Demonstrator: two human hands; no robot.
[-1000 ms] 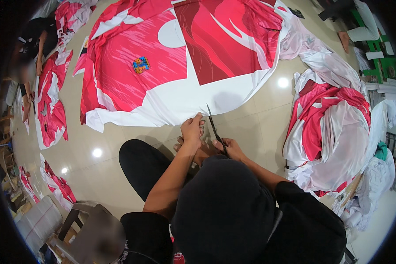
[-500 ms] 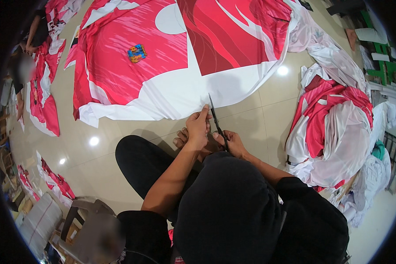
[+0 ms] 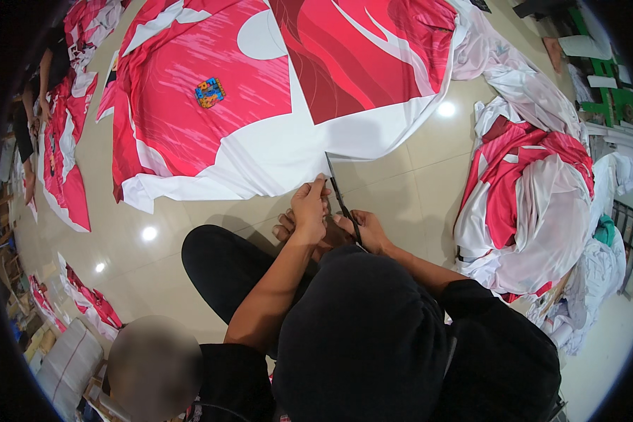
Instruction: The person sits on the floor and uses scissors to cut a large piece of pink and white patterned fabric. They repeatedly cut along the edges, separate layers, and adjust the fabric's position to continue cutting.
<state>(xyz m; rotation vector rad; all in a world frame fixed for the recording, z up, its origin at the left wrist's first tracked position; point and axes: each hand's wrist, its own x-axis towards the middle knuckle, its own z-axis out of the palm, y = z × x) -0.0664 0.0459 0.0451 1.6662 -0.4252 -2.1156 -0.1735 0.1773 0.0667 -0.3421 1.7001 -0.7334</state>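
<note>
Beige tiled floor [image 3: 415, 190] w/ pink-white printed fabric sheet [image 3: 246, 105], heaped fabric pile [image 3: 534, 204].

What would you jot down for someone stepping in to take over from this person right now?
Left hand: pinches the white edge of the printed pink and white fabric spread on the tiled floor.
Right hand: holds black scissors, blades pointing into that edge.
Done: how far the cut runs cannot be told.
Left: most of the sheet lies uncut ahead. A pile of pink and white pieces sits to the right.
</note>
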